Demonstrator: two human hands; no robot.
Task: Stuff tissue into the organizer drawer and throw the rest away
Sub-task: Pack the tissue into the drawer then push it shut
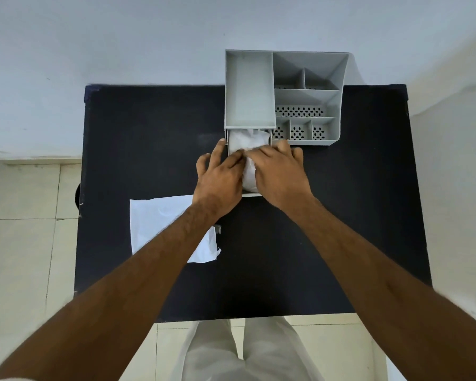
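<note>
A grey desk organizer (338, 86) stands at the far edge of the black table (154, 133). Its drawer (252, 194) is pulled out toward me and holds crumpled white tissue (248, 140). Both my hands press on that tissue over the drawer. My left hand (220, 177) covers the drawer's left side, fingers spread and bent onto the paper. My right hand (279, 174) covers the right side, fingertips meeting the left hand's. A flat white sheet of tissue (154, 218) lies on the table to the left, partly under my left forearm.
The organizer has several open compartments with perforated floors (298, 111) and one large tray (249, 86). A small grey object (218, 229) shows beside my left forearm. A dark round thing (78, 194) sits on the tiled floor left of the table.
</note>
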